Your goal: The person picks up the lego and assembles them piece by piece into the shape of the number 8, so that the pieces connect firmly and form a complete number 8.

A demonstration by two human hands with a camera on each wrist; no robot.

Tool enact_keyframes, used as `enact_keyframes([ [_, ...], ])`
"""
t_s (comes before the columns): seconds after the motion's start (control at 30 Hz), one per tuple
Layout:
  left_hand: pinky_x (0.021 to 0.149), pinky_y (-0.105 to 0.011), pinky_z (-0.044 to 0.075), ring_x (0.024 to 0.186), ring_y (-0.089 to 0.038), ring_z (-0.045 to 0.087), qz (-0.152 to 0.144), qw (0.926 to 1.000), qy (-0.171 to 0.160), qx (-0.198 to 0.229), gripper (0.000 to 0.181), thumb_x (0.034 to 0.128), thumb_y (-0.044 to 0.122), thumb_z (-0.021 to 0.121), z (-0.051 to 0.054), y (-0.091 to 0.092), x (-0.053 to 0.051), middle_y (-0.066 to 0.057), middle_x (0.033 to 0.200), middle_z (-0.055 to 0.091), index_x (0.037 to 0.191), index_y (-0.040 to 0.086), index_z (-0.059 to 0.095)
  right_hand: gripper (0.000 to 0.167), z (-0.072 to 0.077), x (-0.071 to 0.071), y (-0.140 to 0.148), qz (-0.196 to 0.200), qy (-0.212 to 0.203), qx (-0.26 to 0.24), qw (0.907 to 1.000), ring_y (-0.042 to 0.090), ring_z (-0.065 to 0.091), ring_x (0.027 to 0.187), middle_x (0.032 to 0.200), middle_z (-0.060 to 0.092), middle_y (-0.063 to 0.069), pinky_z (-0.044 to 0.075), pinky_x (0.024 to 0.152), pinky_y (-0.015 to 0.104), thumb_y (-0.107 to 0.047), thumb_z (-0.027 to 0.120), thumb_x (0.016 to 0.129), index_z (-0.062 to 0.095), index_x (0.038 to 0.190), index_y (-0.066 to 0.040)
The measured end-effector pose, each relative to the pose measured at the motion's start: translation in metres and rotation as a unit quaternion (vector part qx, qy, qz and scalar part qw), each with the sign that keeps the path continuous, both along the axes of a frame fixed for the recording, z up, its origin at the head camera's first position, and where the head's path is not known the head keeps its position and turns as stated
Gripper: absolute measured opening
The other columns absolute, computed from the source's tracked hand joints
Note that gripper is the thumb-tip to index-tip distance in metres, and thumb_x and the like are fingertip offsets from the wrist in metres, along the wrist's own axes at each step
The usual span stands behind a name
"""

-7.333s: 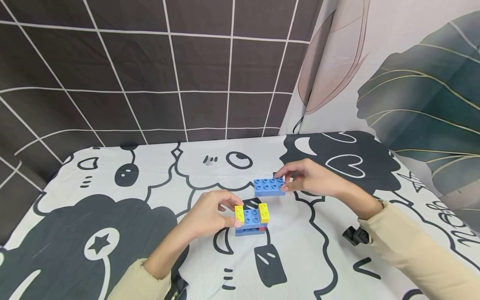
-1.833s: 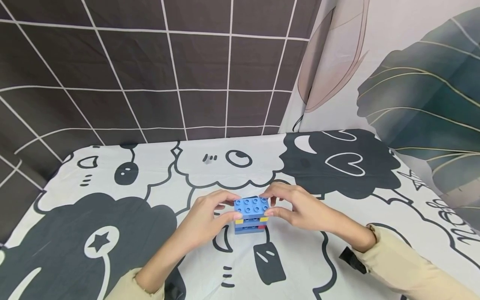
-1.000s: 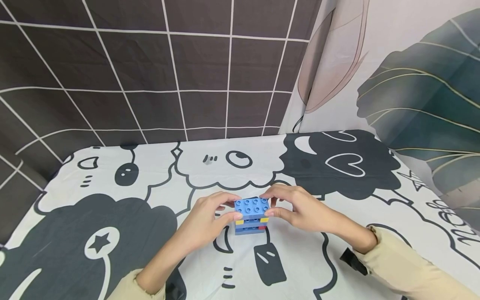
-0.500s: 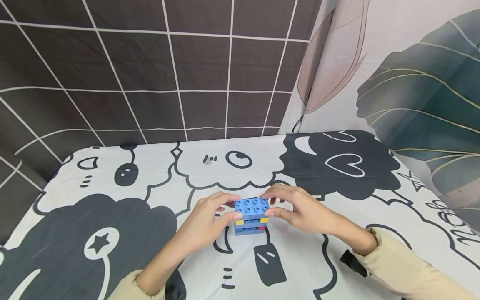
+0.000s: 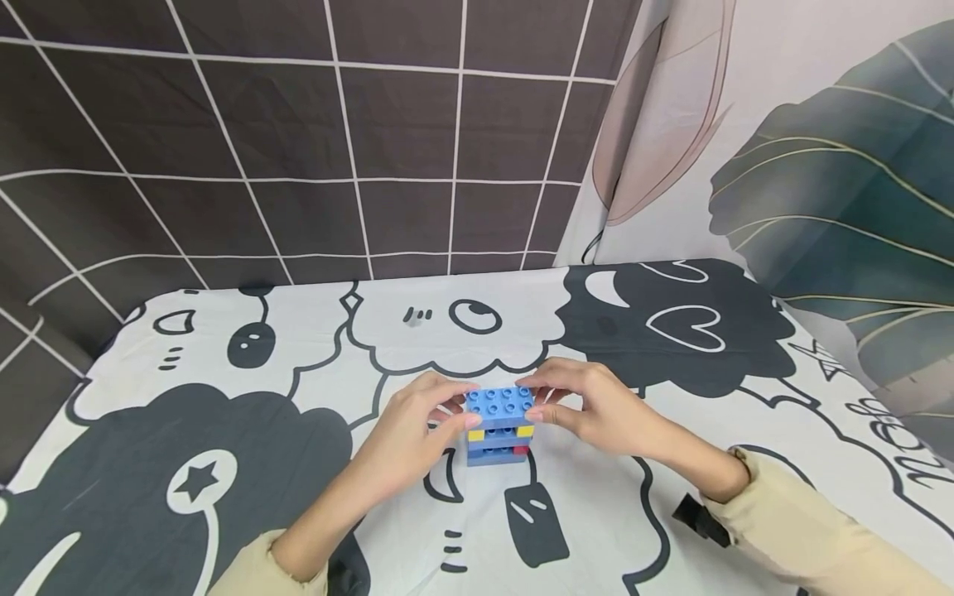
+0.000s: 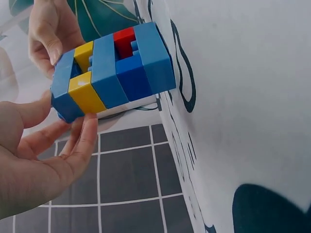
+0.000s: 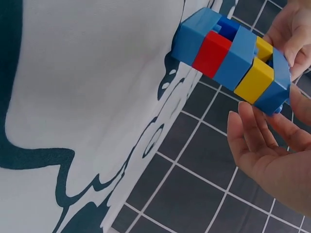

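Note:
A small tower of toy building bricks stands upright on the cloth. Its top is a blue eight-stud brick (image 5: 499, 406), borne by two yellow bricks (image 6: 87, 92), one at each end. Below them lie a middle blue brick (image 7: 234, 64), a red brick (image 7: 212, 52) and a darker blue brick (image 6: 133, 77) at opposite ends, and a bottom blue brick (image 5: 495, 459). My left hand (image 5: 417, 426) pinches the top brick's left end between thumb and fingers. At the right end, my right hand (image 5: 596, 410) pinches the same brick. Gaps show between the end bricks.
Under the tower spreads a white cloth (image 5: 596, 521) with black cartoon drawings. A dark gridded sheet (image 5: 402, 124) hangs behind it, and a leaf-patterned curtain (image 5: 842, 199) hangs at the right. A black strap (image 5: 701, 520) shows at the right sleeve.
Over the several seconds shown, my right hand brought the blue brick from the back right onto the yellow bricks. In the last half second, the top brick and both hands rose slightly in view.

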State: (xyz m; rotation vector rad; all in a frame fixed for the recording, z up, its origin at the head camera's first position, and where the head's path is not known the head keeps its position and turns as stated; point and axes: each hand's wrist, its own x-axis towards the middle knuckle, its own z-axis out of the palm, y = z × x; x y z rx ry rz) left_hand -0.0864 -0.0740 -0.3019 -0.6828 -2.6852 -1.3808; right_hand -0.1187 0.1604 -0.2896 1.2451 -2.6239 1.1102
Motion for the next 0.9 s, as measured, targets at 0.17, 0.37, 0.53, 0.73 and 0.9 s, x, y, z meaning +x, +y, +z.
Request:
enact_keyframes([
  [0.17, 0.073, -0.024, 0.050, 0.078, -0.012, 0.057, 0.041, 0.9992, 0.003, 0.001, 0.031, 0.0820, 0.010, 0.067, -0.002, 0.003, -0.005, 0.000, 0.084, 0.058, 0.112, 0.002, 0.063, 0.025, 0.000, -0.004, -0.002, -0.036, -0.031, -0.022, 0.9986, 0.012, 0.061, 0.077, 0.089, 0.064, 0.004, 0.051, 0.070, 0.024, -0.003, 0.070, 0.077, 0.064, 0.100, 0.004],
  [0.37, 0.077, -0.027, 0.050, 0.087, -0.018, 0.062, 0.068, 0.9976, -0.011, 0.010, 0.033, 0.0839, 0.005, 0.064, -0.004, 0.005, -0.011, -0.009, 0.095, 0.064, 0.116, -0.003, 0.059, 0.017, 0.000, -0.012, -0.004, -0.098, -0.064, -0.023, 0.9928, 0.012, 0.061, 0.071, 0.085, 0.066, 0.006, 0.051, 0.065, 0.023, 0.000, 0.069, 0.078, 0.065, 0.095, 0.004],
  [0.53, 0.086, -0.034, 0.047, 0.101, -0.025, 0.060, 0.059, 0.9958, -0.066, 0.020, 0.038, 0.0875, 0.004, 0.058, -0.006, 0.004, -0.018, -0.013, 0.108, 0.063, 0.124, -0.004, 0.051, 0.026, -0.001, -0.022, -0.003, -0.098, -0.121, -0.008, 0.9879, 0.016, 0.063, 0.077, 0.096, 0.066, 0.014, 0.052, 0.067, 0.024, -0.001, 0.064, 0.082, 0.062, 0.106, 0.009],
  [0.73, 0.093, -0.037, 0.041, 0.114, -0.027, 0.051, 0.022, 0.9899, -0.140, 0.002, 0.040, 0.0922, 0.006, 0.051, -0.011, 0.003, -0.028, -0.018, 0.123, 0.054, 0.130, -0.005, 0.044, 0.042, -0.010, -0.033, -0.001, -0.060, -0.272, -0.014, 0.9604, 0.028, 0.060, 0.099, 0.115, 0.057, 0.025, 0.051, 0.078, 0.030, 0.003, 0.056, 0.087, 0.044, 0.124, 0.016],
  [0.9, 0.096, -0.038, 0.038, 0.119, -0.028, 0.047, -0.011, 0.9834, -0.178, -0.032, 0.040, 0.0941, 0.005, 0.046, -0.019, 0.004, -0.034, -0.019, 0.127, 0.051, 0.132, -0.006, 0.040, 0.045, -0.019, -0.039, 0.001, -0.039, -0.337, -0.021, 0.9403, 0.029, 0.055, 0.108, 0.122, 0.052, 0.026, 0.048, 0.083, 0.032, -0.003, 0.054, 0.090, 0.038, 0.128, 0.016],
])
